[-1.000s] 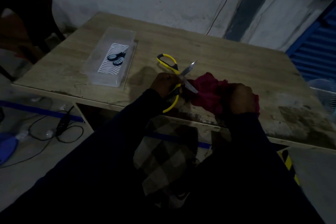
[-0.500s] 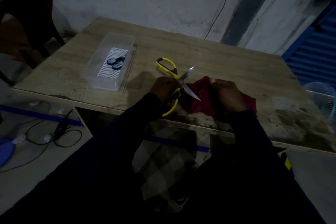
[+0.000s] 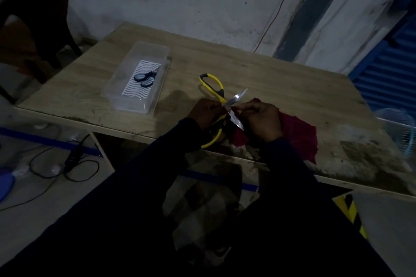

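The yellow scissors [image 3: 219, 92] are held spread in an X at the near edge of the tabletop [image 3: 270, 78]. One blade is pointed to 1 o'clock, the other to 5. The lower handle is clasped by the left hand [image 3: 206, 113]. The lower blade is pinched in the grip of the right hand [image 3: 263, 120], above the red cloth [image 3: 299, 135]. Blade wiping is judged in hand; a careful stroke toward the tip is called for next.

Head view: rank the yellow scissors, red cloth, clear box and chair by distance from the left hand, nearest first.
1. yellow scissors: gripped by the left hand itself.
2. red cloth: just to the right, under the right hand.
3. clear box: farther off, back-left.
4. chair: far back-left.
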A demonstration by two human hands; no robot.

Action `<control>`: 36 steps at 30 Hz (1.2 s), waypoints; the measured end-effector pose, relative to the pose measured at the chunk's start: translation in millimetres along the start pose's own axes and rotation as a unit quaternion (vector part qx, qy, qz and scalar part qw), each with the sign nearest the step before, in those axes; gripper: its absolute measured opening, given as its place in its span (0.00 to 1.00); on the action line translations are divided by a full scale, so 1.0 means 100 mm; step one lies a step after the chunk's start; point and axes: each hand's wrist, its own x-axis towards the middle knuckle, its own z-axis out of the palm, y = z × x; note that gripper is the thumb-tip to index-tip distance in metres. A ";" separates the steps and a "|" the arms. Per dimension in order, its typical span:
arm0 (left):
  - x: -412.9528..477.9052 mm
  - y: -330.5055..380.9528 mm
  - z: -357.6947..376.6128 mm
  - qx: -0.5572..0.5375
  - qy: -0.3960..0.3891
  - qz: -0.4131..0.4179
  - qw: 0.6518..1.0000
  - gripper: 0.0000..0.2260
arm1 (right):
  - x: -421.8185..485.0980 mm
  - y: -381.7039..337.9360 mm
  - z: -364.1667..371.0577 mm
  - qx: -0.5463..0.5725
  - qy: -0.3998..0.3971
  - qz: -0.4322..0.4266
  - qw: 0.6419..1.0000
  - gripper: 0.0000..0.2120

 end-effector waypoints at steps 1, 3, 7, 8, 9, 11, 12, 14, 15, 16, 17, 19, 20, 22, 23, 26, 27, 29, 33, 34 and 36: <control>0.00 0.00 0.01 0.003 -0.001 0.001 1.000 0.13 | 0.00 0.01 -0.01 0.004 -0.010 0.000 1.000 0.12; 0.01 0.00 0.02 0.007 -0.001 0.003 1.000 0.13 | 0.00 0.05 -0.02 0.035 -0.020 0.022 0.999 0.07; 0.02 -0.03 0.00 0.025 -0.013 0.013 1.000 0.17 | 0.00 0.10 -0.06 0.067 -0.021 0.054 0.996 0.10; 0.01 -0.03 0.00 0.030 -0.016 0.016 0.999 0.17 | 0.01 0.09 -0.06 0.071 -0.012 0.061 0.996 0.10; 0.01 -0.03 -0.01 0.033 -0.015 0.019 0.999 0.16 | 0.02 0.05 -0.05 0.067 -0.009 0.067 0.995 0.09; 0.00 -0.04 -0.01 0.034 -0.010 0.020 0.999 0.16 | 0.03 -0.04 -0.06 0.034 -0.047 0.097 0.994 0.12; 0.00 -0.04 0.00 0.037 -0.010 0.020 0.999 0.16 | 0.05 -0.07 -0.07 0.021 -0.075 0.116 0.990 0.14; 0.01 -0.04 0.01 0.049 -0.008 0.024 0.999 0.16 | 0.09 -0.10 -0.10 0.014 -0.103 0.147 0.984 0.16; 0.00 -0.03 0.01 0.053 -0.009 0.025 0.998 0.15 | 0.10 -0.11 -0.11 0.004 -0.109 0.152 0.982 0.15; 0.00 -0.03 0.01 0.057 -0.011 0.027 0.998 0.16 | 0.09 -0.13 -0.10 -0.011 -0.115 0.143 0.983 0.14; 0.00 -0.03 0.01 0.059 -0.010 0.029 0.998 0.16 | 0.08 -0.14 -0.09 -0.025 -0.117 0.124 0.985 0.11; 0.01 -0.03 0.01 0.048 -0.004 0.025 0.999 0.16 | 0.05 -0.11 -0.07 -0.031 -0.101 0.087 0.991 0.04; 0.01 -0.05 0.01 0.041 -0.003 0.022 0.999 0.16 | 0.03 -0.08 -0.08 -0.017 -0.097 0.085 0.991 0.02; 0.01 -0.07 0.01 0.049 -0.010 0.020 0.999 0.15 | 0.00 0.00 -0.13 0.004 -0.110 0.092 0.990 0.05; 0.00 -0.07 0.00 0.056 -0.012 0.022 0.998 0.15 | -0.01 0.05 -0.16 0.010 -0.118 0.095 0.988 0.08; 0.02 -0.08 -0.01 0.068 -0.022 0.019 0.997 0.16 | -0.08 0.10 -0.23 0.014 -0.130 0.098 0.987 0.10; 0.01 -0.07 -0.01 0.075 -0.026 0.019 0.997 0.17 | -0.10 0.11 -0.25 0.002 -0.129 0.097 0.987 0.08; 0.02 -0.09 -0.01 0.079 -0.032 0.019 0.996 0.17 | -0.12 0.11 -0.30 -0.034 -0.129 0.090 0.987 0.07; 0.02 0.01 0.00 0.105 -0.044 0.000 0.993 0.11 | -0.18 0.01 -0.24 -0.054 -0.081 0.043 0.994 0.04; 0.02 0.02 0.00 0.114 -0.054 -0.002 0.992 0.10 | -0.19 -0.01 -0.17 -0.023 -0.056 0.038 0.997 0.04; 0.00 0.05 0.03 0.134 -0.061 0.003 0.989 0.11 | -0.16 -0.05 -0.05 0.001 -0.022 0.028 0.999 0.06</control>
